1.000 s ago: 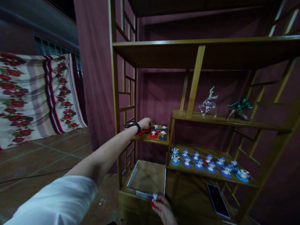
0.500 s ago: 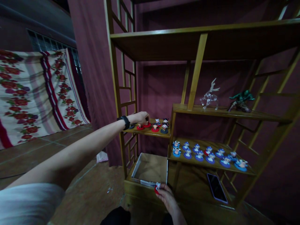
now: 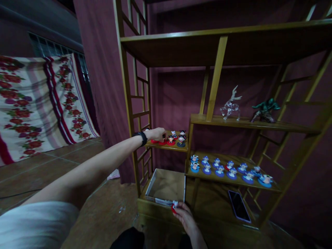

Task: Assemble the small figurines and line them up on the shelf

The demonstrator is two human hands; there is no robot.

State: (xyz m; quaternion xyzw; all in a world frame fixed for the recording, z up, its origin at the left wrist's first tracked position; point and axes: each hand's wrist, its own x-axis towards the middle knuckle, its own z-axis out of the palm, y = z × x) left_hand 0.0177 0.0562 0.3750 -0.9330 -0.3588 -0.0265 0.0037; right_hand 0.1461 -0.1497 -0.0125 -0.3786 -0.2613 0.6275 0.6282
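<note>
My left hand (image 3: 157,133) reaches out to the small left shelf (image 3: 168,147), fingers curled over a red-based figurine (image 3: 163,141) among several red- and dark-based ones (image 3: 178,139); whether it grips that piece is hidden. A black watch (image 3: 141,138) is on that wrist. My right hand (image 3: 183,216) is low in front of me, closed on a small figurine with a red base (image 3: 173,207), beside the front edge of an open cardboard box (image 3: 166,185).
A wooden shelf unit (image 3: 215,79) fills the view. Several blue-based figurines (image 3: 228,171) line a lower shelf. A glass deer (image 3: 230,106) and a green figure (image 3: 264,110) stand above. A phone (image 3: 239,206) lies on the bottom board. Floral cloth (image 3: 38,103) hangs at left.
The view shifted down and back over the second. My left hand stayed at the small shelf, moving slightly among the red-based figurines. My right hand kept its figurine by the box.
</note>
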